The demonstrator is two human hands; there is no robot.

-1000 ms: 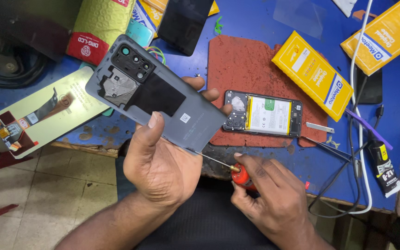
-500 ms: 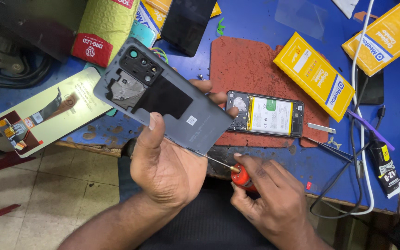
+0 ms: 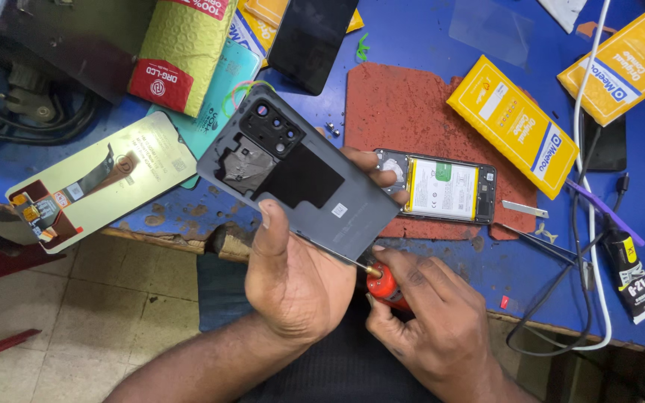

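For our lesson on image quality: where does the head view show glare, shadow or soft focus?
Head view: soft glare on the clear film; the grey back cover in the left hand is sharp; the floor lies in dimmer light.

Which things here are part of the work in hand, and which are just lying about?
In use:
left hand holding grey phone back cover
right hand holding red-handled screwdriver
opened phone on red mat

Lying about:
yellow boxes
glue tube
tweezers
white cable
display panel
black phone

Grey back cover [image 3: 300, 186] tilted, inner side up; red-handled screwdriver [image 3: 384, 285].
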